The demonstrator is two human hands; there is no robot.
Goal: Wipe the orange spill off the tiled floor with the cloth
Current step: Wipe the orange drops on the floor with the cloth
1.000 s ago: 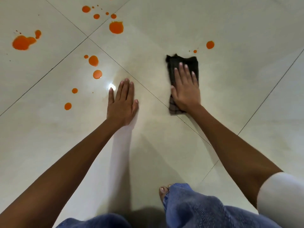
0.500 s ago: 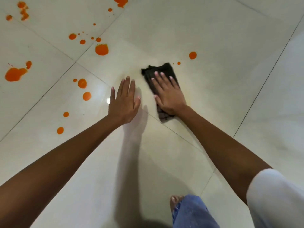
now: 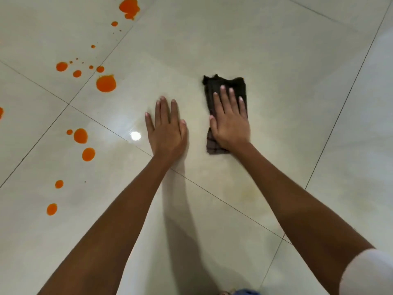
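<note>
- left hand [image 3: 168, 128] lies palm-down on the tiled floor [image 3: 276, 60], centre of frame, grip apart, fingers straight, holding nothing
- right hand [image 3: 230, 122] presses flat on the cloth [image 3: 225, 81], right of centre, grip apart, fingers straight and not curled round it
- cloth is dark and folded, flat on the floor, its upper edge and lower corner stick out from under the hand
- orange spill [image 3: 106, 83] is scattered as separate blobs and drops down the left side of the frame, from top left to lower left, well apart from the cloth
- nearest blobs sit left of the left hand, not touching it
- bright light glare [image 3: 135, 136] on the tile just left of the left hand
- white sleeve [image 3: 365, 273] at lower right corner
</note>
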